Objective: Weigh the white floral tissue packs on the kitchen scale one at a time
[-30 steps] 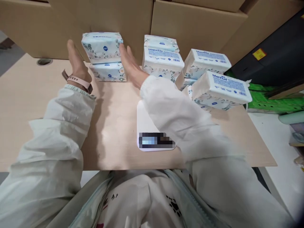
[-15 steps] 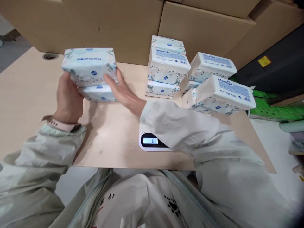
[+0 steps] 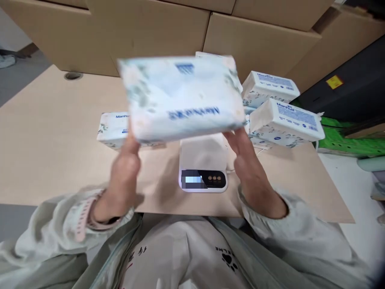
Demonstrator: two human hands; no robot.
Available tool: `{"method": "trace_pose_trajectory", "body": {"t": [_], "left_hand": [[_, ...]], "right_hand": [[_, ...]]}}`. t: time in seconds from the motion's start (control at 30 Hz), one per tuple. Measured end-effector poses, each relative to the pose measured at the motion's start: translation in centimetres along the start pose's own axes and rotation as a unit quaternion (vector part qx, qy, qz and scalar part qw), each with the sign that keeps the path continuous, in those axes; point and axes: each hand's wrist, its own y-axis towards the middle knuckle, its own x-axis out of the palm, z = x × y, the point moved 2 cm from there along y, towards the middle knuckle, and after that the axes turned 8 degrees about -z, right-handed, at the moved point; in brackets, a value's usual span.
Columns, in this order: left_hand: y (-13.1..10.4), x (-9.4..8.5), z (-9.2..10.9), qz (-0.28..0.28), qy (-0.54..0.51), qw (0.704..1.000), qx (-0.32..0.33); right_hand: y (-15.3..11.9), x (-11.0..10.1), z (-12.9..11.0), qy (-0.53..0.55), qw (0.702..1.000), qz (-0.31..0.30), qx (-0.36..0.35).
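A motion-blurred tissue pack, white with pale floral print and blue lettering, is held above a small digital scale on the wooden table, the left hand and right hand gripping its two ends. Another pack lies behind at left; stacked packs crowd the right, before cardboard boxes.

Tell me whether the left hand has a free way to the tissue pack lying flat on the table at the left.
Probably not as things stand: the left hand and the right hand both hold up a tissue pack. The flat pack lies just beyond, with nothing in the way.
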Motion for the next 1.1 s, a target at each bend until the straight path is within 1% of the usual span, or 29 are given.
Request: {"method": "trace_pose_trajectory", "body": {"t": [0.07, 0.13, 0.17, 0.23, 0.3, 0.37, 0.4, 0.47, 0.57, 0.63, 0.7, 0.87, 0.97, 1.1], "left_hand": [[-1.0, 1.7, -1.2, -0.096, 0.013, 0.995, -0.006], [-1.7, 2.7, -2.7, -0.167, 0.024, 0.985, -0.021], [-1.9, 3.0, -3.6, -0.187, 0.027, 0.981, -0.031], [-2.1, 3.4, -5.1, -0.21, 0.019, 0.976, -0.059], [-2.2, 3.5, -6.4, -0.22, -0.001, 0.972, -0.083], [-2.2, 3.6, -7.2, -0.227, -0.017, 0.969, -0.097], [-2.2, 3.6, -7.5, -0.224, -0.027, 0.969, -0.102], [-2.1, 3.4, -8.1, -0.196, -0.047, 0.974, -0.106], [-2.0, 2.8, -8.8, -0.111, -0.067, 0.986, -0.107], [-2.0, 2.3, -9.1, -0.058, -0.066, 0.99, -0.108], [-1.8, 2.0, -9.3, -0.028, -0.067, 0.991, -0.111], [-1.5, 2.1, -8.8, -0.01, -0.076, 0.989, -0.128], [-1.3, 2.3, -8.6, -0.003, -0.078, 0.988, -0.136], [-1.2, 2.4, -8.6, 0.009, -0.079, 0.987, -0.141]], "right_hand": [[-3.7, -0.6, 2.2, 0.0, 0.998, 0.039, 0.052], [-6.6, -0.5, 4.4, 0.004, 0.992, 0.062, 0.106], [-7.7, -0.3, 5.4, 0.003, 0.989, 0.07, 0.129], [-9.2, 0.1, 7.2, -0.008, 0.984, 0.081, 0.156], [-9.8, 0.3, 8.4, -0.027, 0.983, 0.078, 0.162], [-9.6, 0.1, 9.1, -0.052, 0.985, 0.078, 0.145], [-9.3, 0.0, 9.4, -0.062, 0.985, 0.089, 0.132], [-8.4, -0.5, 9.5, -0.069, 0.982, 0.147, 0.098], [-7.3, -1.2, 9.3, -0.049, 0.962, 0.262, 0.064], [-6.9, -1.4, 9.0, -0.038, 0.945, 0.319, 0.065], [-6.7, -1.5, 8.5, -0.034, 0.932, 0.354, 0.077], [-6.8, -1.8, 8.1, -0.018, 0.922, 0.378, 0.084], [-6.8, -1.8, 8.2, -0.014, 0.922, 0.378, 0.079], [-6.8, -1.8, 8.1, -0.026, 0.92, 0.38, 0.092]]}}
